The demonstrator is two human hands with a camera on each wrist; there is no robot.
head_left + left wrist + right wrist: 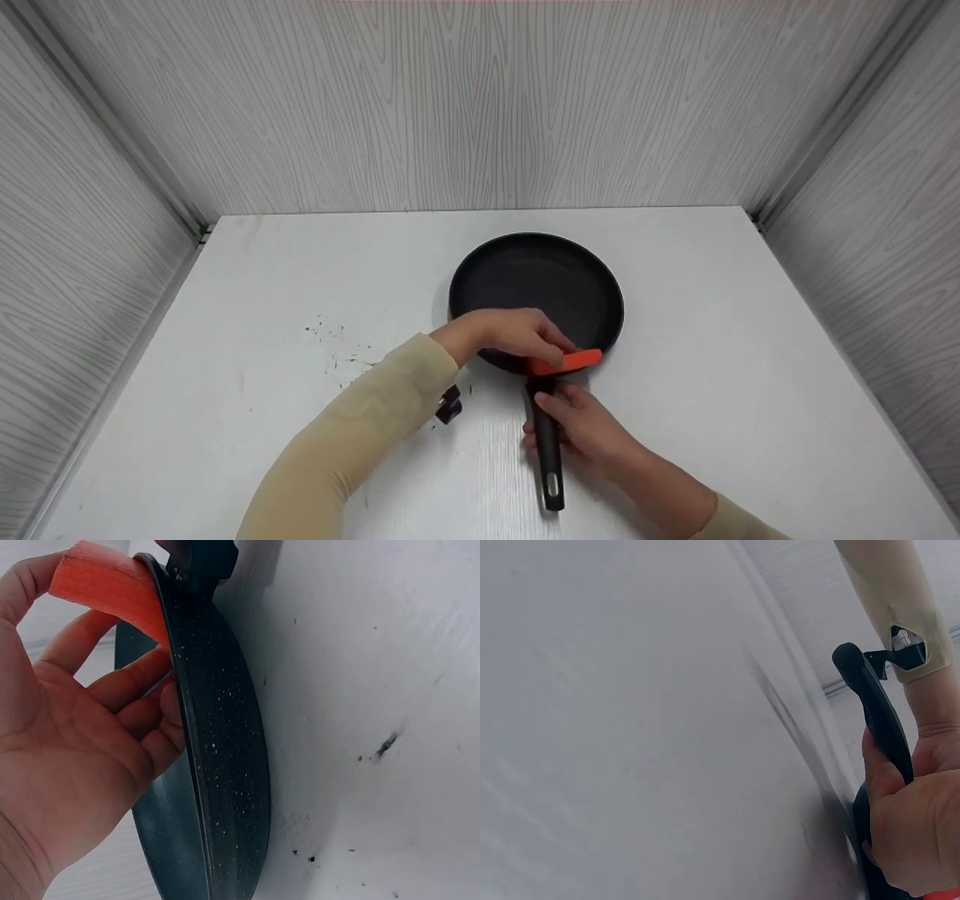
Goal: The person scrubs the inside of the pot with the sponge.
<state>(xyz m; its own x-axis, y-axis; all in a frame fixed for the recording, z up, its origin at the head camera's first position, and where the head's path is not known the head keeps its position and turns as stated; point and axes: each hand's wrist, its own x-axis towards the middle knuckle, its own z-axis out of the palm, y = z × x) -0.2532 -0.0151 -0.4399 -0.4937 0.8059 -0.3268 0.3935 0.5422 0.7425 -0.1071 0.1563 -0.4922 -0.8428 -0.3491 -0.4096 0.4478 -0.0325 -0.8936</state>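
Observation:
A black frying pan lies on the white table, its handle pointing toward the front. My left hand reaches across from the left and pinches a red-orange sponge against the pan's near inner side, close to where the handle joins. In the left wrist view the sponge bends along the rim, between thumb and fingers, and the pan's speckled outer wall shows. My right hand grips the handle near the pan, thumb on top and fingers curled beneath. The right wrist view shows the handle's end sticking out past that hand.
Dark specks and smears mark the white table left of the pan. Grey wood-grain panels stand behind and at both sides. A small black wrist camera hangs under the left sleeve.

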